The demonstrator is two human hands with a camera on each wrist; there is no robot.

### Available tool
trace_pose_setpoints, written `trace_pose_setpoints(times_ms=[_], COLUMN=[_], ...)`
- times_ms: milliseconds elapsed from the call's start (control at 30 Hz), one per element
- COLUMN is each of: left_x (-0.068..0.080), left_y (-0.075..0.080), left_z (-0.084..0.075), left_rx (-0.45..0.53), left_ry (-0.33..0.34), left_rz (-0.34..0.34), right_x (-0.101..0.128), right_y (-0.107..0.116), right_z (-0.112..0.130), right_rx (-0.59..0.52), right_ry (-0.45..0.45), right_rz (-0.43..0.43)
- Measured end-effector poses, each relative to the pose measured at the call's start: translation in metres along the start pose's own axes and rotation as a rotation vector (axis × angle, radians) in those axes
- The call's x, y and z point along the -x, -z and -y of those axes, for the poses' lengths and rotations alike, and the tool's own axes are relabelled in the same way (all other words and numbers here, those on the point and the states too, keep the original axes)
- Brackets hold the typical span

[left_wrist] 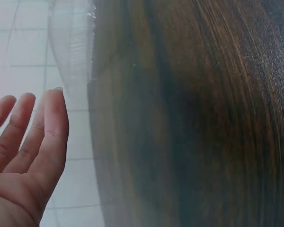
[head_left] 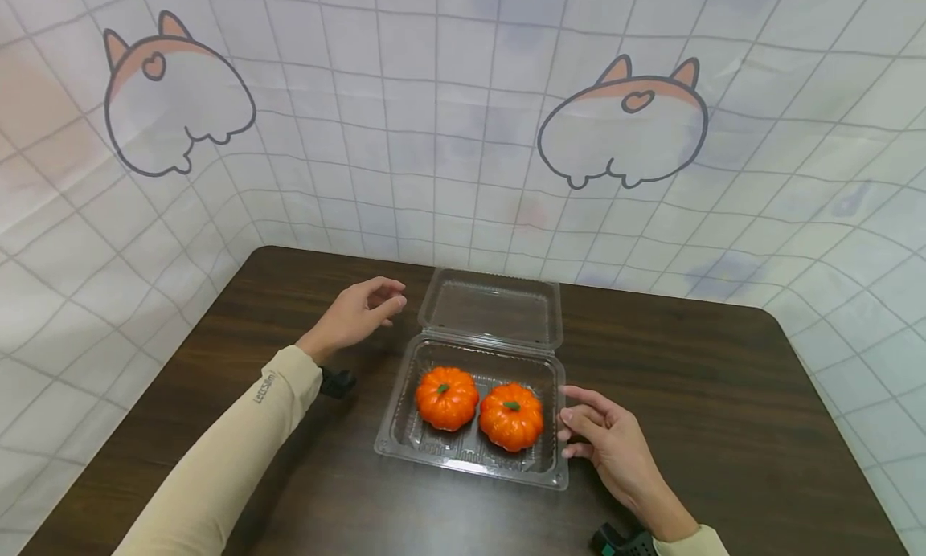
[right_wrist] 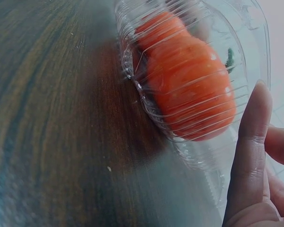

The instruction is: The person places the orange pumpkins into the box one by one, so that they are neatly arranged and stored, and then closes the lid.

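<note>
An open clear plastic clamshell box [head_left: 463, 458] sits on the dark wooden table [head_left: 723, 395], its lid [head_left: 492, 307] tipped back. Two small orange pumpkins lie side by side in the tray, one on the left [head_left: 446, 397] and one on the right [head_left: 510, 415]. My left hand [head_left: 376, 303] hovers just left of the lid with relaxed fingers [left_wrist: 47, 127] and holds nothing; the lid's edge [left_wrist: 71, 42] is close ahead of them. My right hand [head_left: 579, 427] rests against the tray's right side, its fingers [right_wrist: 251, 142] beside the pumpkin [right_wrist: 189, 90] seen through the plastic.
A white grid-patterned backdrop [head_left: 448, 122] with cartoon animal prints surrounds the table on three sides. Bare tabletop lies left and right of the box. Black wrist-camera mounts show at my left cuff [head_left: 336, 382] and right cuff [head_left: 622, 540].
</note>
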State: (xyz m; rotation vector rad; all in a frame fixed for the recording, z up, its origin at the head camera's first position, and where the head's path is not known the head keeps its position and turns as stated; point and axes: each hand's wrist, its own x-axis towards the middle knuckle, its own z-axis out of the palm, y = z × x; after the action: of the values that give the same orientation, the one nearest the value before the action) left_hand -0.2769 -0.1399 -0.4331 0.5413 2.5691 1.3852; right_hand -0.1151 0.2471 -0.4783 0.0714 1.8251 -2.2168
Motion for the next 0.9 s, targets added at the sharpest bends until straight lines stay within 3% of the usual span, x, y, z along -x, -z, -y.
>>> trace_pose_setpoints(times_ms=[300,600,900], left_x=[-0.012,-0.026,-0.041], left_y=[-0.004,-0.013,-0.020], left_z=[0.017,0.023,0.030], left_rx=[0.156,0.331,0.476], left_ry=[0.090,0.231,0.256], left_rz=[0.016,0.123,0.236], right_x=[-0.002,-0.001,-0.001], right_y=[0.000,0.001,0.000], right_z=[-0.001,0.000,-0.001], right_rx=[-0.018,-0.030,-0.012], right_ry=[0.012,0.031,0.004], right_rz=[0.040,0.048,0.014])
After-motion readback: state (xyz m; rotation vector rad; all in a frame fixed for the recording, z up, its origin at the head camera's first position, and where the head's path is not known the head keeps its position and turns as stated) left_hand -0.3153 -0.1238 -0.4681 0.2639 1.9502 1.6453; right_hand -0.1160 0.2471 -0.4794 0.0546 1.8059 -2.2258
